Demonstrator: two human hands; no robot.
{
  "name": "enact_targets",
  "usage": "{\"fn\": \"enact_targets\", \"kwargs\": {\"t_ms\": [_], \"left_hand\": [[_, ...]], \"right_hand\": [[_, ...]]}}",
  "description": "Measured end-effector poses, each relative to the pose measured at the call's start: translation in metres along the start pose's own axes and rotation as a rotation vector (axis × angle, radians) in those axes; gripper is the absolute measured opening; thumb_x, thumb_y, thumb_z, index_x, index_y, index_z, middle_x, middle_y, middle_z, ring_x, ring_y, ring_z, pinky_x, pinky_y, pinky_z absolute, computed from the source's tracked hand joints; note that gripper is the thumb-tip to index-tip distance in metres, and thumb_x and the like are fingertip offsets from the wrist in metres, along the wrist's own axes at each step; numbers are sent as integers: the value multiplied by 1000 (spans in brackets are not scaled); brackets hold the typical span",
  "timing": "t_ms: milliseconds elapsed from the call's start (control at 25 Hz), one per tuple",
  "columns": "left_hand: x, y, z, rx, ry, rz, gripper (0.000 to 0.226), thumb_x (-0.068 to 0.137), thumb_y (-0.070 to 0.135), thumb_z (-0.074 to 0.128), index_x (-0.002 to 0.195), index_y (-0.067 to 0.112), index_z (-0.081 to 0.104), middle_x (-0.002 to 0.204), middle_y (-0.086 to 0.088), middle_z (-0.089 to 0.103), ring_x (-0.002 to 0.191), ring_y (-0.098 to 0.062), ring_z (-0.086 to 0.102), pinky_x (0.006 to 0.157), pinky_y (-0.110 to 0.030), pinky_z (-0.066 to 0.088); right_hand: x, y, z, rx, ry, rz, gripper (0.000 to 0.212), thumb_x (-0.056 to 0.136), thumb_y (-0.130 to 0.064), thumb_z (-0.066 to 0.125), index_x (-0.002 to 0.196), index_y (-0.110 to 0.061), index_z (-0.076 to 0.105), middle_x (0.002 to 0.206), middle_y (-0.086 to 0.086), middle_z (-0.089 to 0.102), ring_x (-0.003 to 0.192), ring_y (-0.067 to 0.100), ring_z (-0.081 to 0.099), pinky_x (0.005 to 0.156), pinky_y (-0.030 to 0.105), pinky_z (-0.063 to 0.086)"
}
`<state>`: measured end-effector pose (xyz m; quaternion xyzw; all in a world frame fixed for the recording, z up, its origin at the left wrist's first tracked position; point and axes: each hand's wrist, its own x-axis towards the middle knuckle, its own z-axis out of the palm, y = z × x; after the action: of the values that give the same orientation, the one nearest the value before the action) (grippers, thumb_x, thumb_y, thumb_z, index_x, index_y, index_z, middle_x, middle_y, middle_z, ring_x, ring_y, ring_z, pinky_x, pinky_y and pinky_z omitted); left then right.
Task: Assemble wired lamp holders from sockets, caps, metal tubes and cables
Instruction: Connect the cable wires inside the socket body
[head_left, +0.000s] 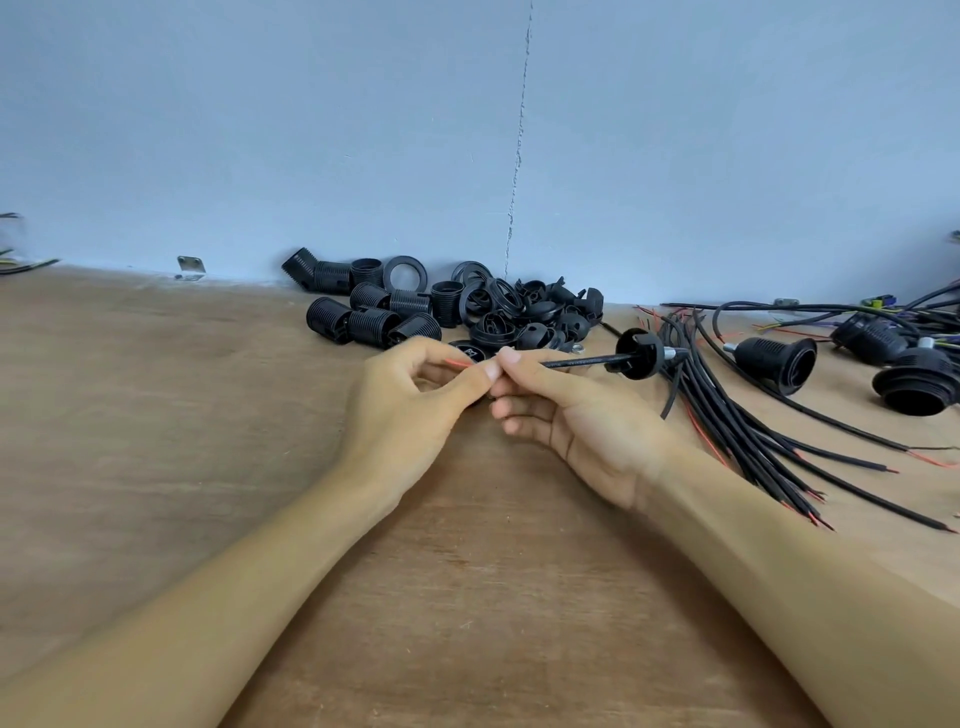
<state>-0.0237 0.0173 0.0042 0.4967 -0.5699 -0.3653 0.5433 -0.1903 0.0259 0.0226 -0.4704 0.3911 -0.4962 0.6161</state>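
While both hands meet over the middle of the bench, I log the grips first. The left hand (415, 387) pinches the thin red wire end (457, 362) between thumb and forefinger. The right hand (561, 410) pinches the black round-sheathed cable (576, 361) just beside it, with the lower fingers loosely bent and holding nothing.

Key relation: the cable's long axis runs nearly level, left to right across my view. The bared end points left into the left hand. A black domed plastic cap (639, 354) is threaded on the cable to the right of the right hand's grip and apart from its fingertips, with a short silver metal tube (674, 354) at its far side. The right hand is the nearer one to the cap. My judgement is that any slide of the cap must follow that axis.

Surface: brown plywood bench top (208, 415), against a pale blue wall (311, 130).

Room: a heap of black ribbed plastic sockets (374, 317) lies behind the hands. A fan of loose black cables with red tips (737, 415) lies close at the right, near enough to snag. Plywood shows to the left.
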Motion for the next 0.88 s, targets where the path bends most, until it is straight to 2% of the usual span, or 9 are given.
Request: {"fn": "enact_targets", "kwargs": {"t_ms": [80, 200, 360, 440, 520, 640, 720, 800, 880], "left_hand": [[3, -2, -4, 214, 86, 105, 27, 77, 35, 87, 93, 38, 66, 96, 11, 69, 76, -3, 59, 72, -20, 46], [8, -5, -7, 354, 129, 177, 46, 76, 20, 84, 110, 37, 58, 113, 12, 61, 79, 0, 50, 76, -12, 38], [13, -10, -2, 529, -69, 213, 70, 83, 28, 81, 147, 28, 52, 135, 10, 59, 107, -14, 55, 100, -31, 44], [14, -10, 1, 564, -120, 201, 64, 86, 32, 79, 146, 31, 55, 119, 7, 65, 116, -22, 56, 100, -36, 44], [14, -12, 0, 564, -68, 225, 55, 84, 32, 82, 136, 35, 63, 102, 14, 62, 109, -18, 55, 89, -27, 40], [12, -14, -6, 563, 0, 343, 54, 76, 23, 88, 124, 34, 67, 108, 24, 62, 102, -4, 48, 85, -8, 31], [10, -14, -7, 572, 5, 418, 54, 73, 16, 87, 120, 33, 67, 101, 32, 57, 103, -3, 50, 86, -4, 31], [7, -14, -6, 578, -10, 470, 51, 72, 10, 84, 114, 34, 66, 96, 35, 56, 103, -7, 55, 88, -6, 34], [5, -15, -4, 568, -38, 501, 51, 73, 7, 80, 112, 35, 63, 100, 29, 61, 103, -8, 60, 89, -19, 44]], "right_hand": [[2, 0, -2, 29, 51, 10, 25, 98, -22, 61, 112, -2, 66, 94, 12, 74, 75, 16, 71, 67, 24, 59], [3, -1, -5, 85, 74, 22, 29, 103, -20, 52, 119, 0, 63, 103, 15, 76, 89, 23, 76, 73, 27, 61], [1, 0, -8, 11, 84, -26, 21, 95, -9, 63, 113, 3, 67, 97, 16, 76, 84, 22, 76, 73, 27, 61], [1, 1, -7, -70, 107, -55, 15, 93, -7, 67, 106, 0, 68, 89, 15, 75, 72, 19, 73, 67, 25, 61], [2, 2, -6, -108, 145, -73, 10, 94, -8, 67, 101, -2, 68, 84, 14, 74, 63, 18, 69, 61, 25, 59], [2, 2, -9, -222, 174, -129, 9, 95, -16, 68, 95, -7, 70, 80, 11, 73, 61, 20, 66, 57, 27, 57], [1, 2, -10, -277, 157, -155, 13, 96, -19, 67, 91, -7, 71, 80, 12, 72, 61, 21, 64, 55, 28, 55], [1, 2, -10, -275, 136, -167, 16, 97, -19, 66, 89, -6, 70, 79, 13, 69, 61, 21, 62, 52, 29, 52], [1, 0, -9, -247, 131, -173, 16, 97, -17, 65, 90, -4, 70, 80, 14, 69, 60, 20, 61, 52, 28, 51]]}}
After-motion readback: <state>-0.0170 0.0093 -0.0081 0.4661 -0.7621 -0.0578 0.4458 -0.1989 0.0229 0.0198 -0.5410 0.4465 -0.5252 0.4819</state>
